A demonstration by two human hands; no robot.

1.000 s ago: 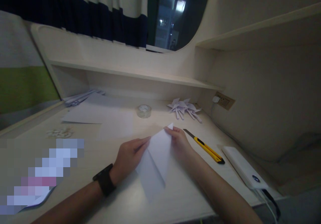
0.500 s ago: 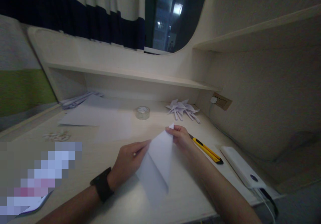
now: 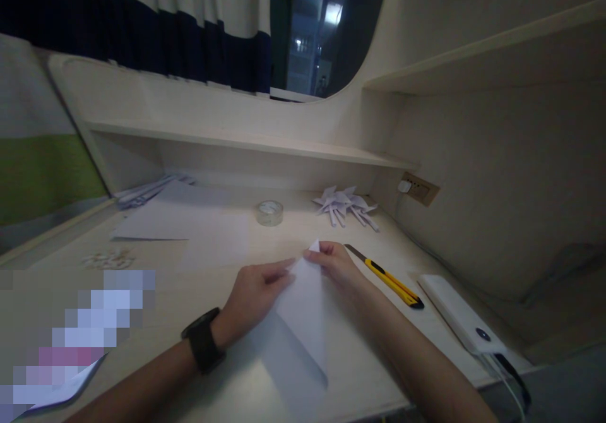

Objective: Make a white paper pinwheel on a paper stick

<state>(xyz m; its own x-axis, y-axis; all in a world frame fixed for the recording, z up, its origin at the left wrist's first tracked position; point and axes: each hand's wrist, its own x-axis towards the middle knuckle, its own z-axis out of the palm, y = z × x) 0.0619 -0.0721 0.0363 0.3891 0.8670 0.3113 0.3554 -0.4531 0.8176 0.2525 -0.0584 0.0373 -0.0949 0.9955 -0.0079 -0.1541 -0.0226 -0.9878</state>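
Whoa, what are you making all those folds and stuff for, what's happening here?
A person is holding a folded white paper over the desk. The left hand pinches its upper left edge, and the right hand grips near its pointed top. A yellow cutter lies untouched beside the right arm, blade out. Farther back are a roll of tape and some paper pinwheels.

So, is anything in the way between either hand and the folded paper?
Nothing visible: the left hand and right hand both grip the folded paper. The yellow cutter lies right of the right hand, not between.
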